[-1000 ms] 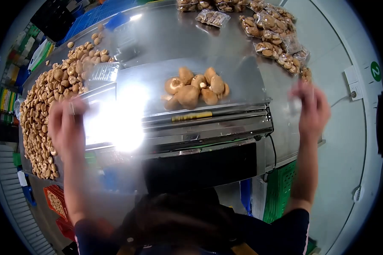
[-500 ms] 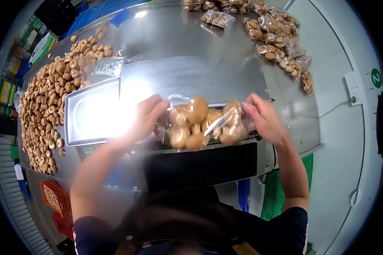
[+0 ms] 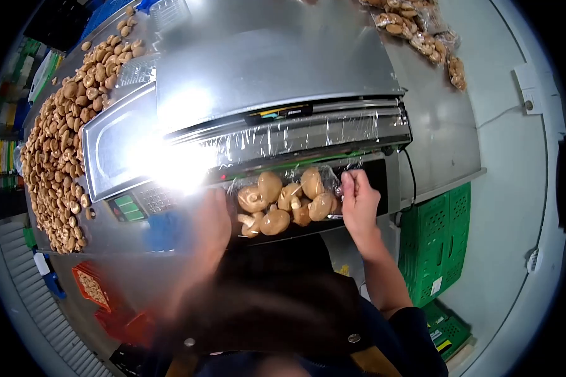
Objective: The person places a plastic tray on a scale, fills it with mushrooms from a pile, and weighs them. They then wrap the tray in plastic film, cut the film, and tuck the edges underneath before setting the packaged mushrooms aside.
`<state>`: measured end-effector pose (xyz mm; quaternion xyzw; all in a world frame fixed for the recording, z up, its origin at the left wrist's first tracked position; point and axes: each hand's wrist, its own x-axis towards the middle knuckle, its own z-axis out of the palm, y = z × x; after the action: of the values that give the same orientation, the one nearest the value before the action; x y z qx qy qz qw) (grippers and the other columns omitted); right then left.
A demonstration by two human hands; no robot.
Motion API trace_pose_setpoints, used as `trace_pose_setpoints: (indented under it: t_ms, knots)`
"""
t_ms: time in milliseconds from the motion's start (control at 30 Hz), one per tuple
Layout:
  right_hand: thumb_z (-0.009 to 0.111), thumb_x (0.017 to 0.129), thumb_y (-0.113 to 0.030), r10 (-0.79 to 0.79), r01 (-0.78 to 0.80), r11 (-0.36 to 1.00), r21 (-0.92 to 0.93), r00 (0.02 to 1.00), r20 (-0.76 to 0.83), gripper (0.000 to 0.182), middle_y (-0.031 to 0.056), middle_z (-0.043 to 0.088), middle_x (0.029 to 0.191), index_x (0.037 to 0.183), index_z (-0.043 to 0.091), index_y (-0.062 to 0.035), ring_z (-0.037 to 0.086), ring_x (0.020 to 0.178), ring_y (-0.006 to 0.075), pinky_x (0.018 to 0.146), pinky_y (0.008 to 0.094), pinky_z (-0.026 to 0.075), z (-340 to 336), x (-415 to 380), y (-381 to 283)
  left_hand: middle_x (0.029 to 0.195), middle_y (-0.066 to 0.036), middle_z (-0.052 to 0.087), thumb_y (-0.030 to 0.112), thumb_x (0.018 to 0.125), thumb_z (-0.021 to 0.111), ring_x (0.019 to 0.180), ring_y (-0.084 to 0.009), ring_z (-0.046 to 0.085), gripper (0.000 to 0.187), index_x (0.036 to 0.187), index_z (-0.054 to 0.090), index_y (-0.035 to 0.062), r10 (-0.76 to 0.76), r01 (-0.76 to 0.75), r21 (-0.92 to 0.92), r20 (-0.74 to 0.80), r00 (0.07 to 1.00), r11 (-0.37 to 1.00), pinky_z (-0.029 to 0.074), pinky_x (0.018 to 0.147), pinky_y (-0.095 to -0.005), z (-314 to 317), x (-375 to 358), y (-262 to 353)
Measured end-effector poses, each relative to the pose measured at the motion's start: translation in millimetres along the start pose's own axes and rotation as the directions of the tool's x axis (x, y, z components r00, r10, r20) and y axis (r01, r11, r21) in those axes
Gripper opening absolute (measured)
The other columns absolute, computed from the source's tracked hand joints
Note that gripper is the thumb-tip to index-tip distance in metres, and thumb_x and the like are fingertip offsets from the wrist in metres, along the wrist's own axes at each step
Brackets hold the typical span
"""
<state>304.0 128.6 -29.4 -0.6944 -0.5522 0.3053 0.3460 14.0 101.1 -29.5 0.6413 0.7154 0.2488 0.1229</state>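
A clear film-wrapped pack of brown mushrooms (image 3: 275, 222) lies in front of me, low over the dark front plate of a wrapping machine. My right hand (image 3: 360, 200) is closed, its thumb and fingers pinching the film at the pack's right end. At the left end, my left hand (image 3: 211, 220) is blurred but looks closed on the film there. Just beyond the pack, a strip of clear film (image 3: 295, 135) is stretched across the wrapping machine (image 3: 283, 69).
Loose mushrooms (image 3: 63, 141) are heaped on the left beside a metal tray (image 3: 122, 138) and a clear plastic tray (image 3: 138, 70). A keypad with display (image 3: 129, 207) sits nearer. Bagged mushrooms (image 3: 415, 31) lie far right. Green crates (image 3: 440, 232) stand below right, red baskets (image 3: 94, 286) below left.
The pack and both hands have come nearer to my body, off the machine's roller area, which now shows. The view has shifted, bringing the keypad and green crates into sight.
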Motion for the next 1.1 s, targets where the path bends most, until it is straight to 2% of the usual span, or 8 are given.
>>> trace_pose_setpoints:
  t_ms: [167, 267, 400, 467, 700, 767, 967, 1100]
  knots:
    - [0.059, 0.092, -0.038, 0.257, -0.255, 0.964, -0.073, 0.966, 0.025, 0.055, 0.0070, 0.042, 0.045, 0.054, 0.053, 0.0026, 0.040, 0.043, 0.0111, 0.043, 0.0294, 0.033, -27, 4, 2, 0.048, -0.003, 0.047, 0.018, 0.093, 0.059, 0.045, -0.0072, 0.038, 0.036, 0.062, 0.054, -0.0009, -0.097, 0.101, -0.061, 0.061, 0.993, 0.993, 0.031, 0.042, -0.0286, -36, -7, -30]
    - [0.064, 0.088, -0.036, 0.439, -0.441, 0.897, -0.043, 0.871, 0.220, 0.052, -0.0016, 0.045, 0.046, 0.050, 0.053, -0.0021, 0.037, 0.042, 0.0070, 0.041, 0.0277, 0.029, -56, -14, -14, 0.048, 0.004, 0.039, 0.021, 0.090, 0.063, 0.047, -0.0048, 0.033, 0.047, 0.051, 0.047, -0.0013, -0.428, 0.497, -0.210, 0.300, 0.853, 0.842, 0.024, 0.042, -0.0271, -85, -17, -38]
    - [0.062, 0.088, -0.030, 0.629, -0.653, 0.747, 0.127, 0.756, 0.183, 0.044, -0.0055, 0.043, 0.046, 0.051, 0.051, -0.0089, 0.035, 0.037, 0.0044, 0.036, 0.0242, 0.022, -94, -38, 49, 0.046, 0.004, 0.040, 0.023, 0.090, 0.062, 0.045, -0.0044, 0.032, 0.053, 0.045, 0.045, 0.0019, -0.554, 0.529, 0.166, 0.262, 0.790, 0.832, 0.022, 0.041, -0.0274, -138, -58, -124]
    - [0.061, 0.089, -0.029, 0.636, -0.673, 0.726, 0.138, 0.735, 0.238, 0.042, -0.0055, 0.044, 0.046, 0.053, 0.054, -0.0082, 0.035, 0.036, 0.0038, 0.035, 0.0238, 0.020, -93, -44, 50, 0.046, 0.004, 0.042, 0.026, 0.092, 0.060, 0.044, -0.0050, 0.036, 0.051, 0.047, 0.049, 0.0042, -0.613, 0.656, -0.066, 0.297, 0.733, 0.752, 0.024, 0.041, -0.0257, -145, -78, -109]
    - [0.059, 0.090, -0.030, 0.655, -0.700, 0.698, 0.154, 0.710, 0.259, 0.039, -0.0049, 0.044, 0.045, 0.057, 0.057, -0.0080, 0.032, 0.031, 0.0040, 0.030, 0.0233, 0.017, -91, -45, 41, 0.076, -0.004, 0.065, 0.018, 0.087, 0.065, 0.051, -0.0052, 0.051, 0.023, 0.104, 0.066, 0.0014, -0.068, 0.681, -0.497, 0.779, 0.623, 0.537, 0.038, 0.046, -0.0208, -78, -47, -5]
    - [0.058, 0.090, -0.030, 0.664, -0.728, 0.668, 0.154, 0.677, 0.318, 0.039, -0.0049, 0.045, 0.046, 0.059, 0.057, -0.0073, 0.033, 0.032, 0.0038, 0.030, 0.0228, 0.018, -94, -43, 38, 0.066, -0.003, 0.062, 0.023, 0.081, 0.074, 0.053, -0.0063, 0.053, 0.034, 0.107, 0.066, 0.0030, 0.032, 0.734, -0.384, 0.896, 0.443, 0.560, 0.041, 0.049, -0.0227, -64, -41, 12]
    - [0.055, 0.093, -0.029, 0.623, -0.700, 0.683, 0.208, 0.707, 0.335, 0.037, -0.0056, 0.043, 0.044, 0.062, 0.056, -0.0075, 0.031, 0.029, 0.0024, 0.027, 0.0206, 0.018, -92, -44, 47, 0.094, -0.011, 0.066, 0.020, 0.075, 0.078, 0.076, -0.0155, 0.062, 0.034, 0.097, 0.067, -0.0038, 0.244, 0.445, -0.510, 0.813, 0.529, 0.736, 0.049, 0.072, -0.0293, -17, -57, 43]
    - [0.056, 0.093, -0.029, 0.634, -0.722, 0.659, 0.209, 0.683, 0.361, 0.036, -0.0055, 0.044, 0.045, 0.063, 0.056, -0.0079, 0.031, 0.030, 0.0021, 0.027, 0.0199, 0.019, -96, -43, 45, 0.084, -0.003, 0.064, 0.011, 0.089, 0.064, 0.053, -0.0036, 0.046, 0.010, 0.090, 0.067, 0.0013, 0.085, 0.822, -0.331, 0.940, 0.330, 0.464, 0.034, 0.046, -0.0193, -22, -50, 40]
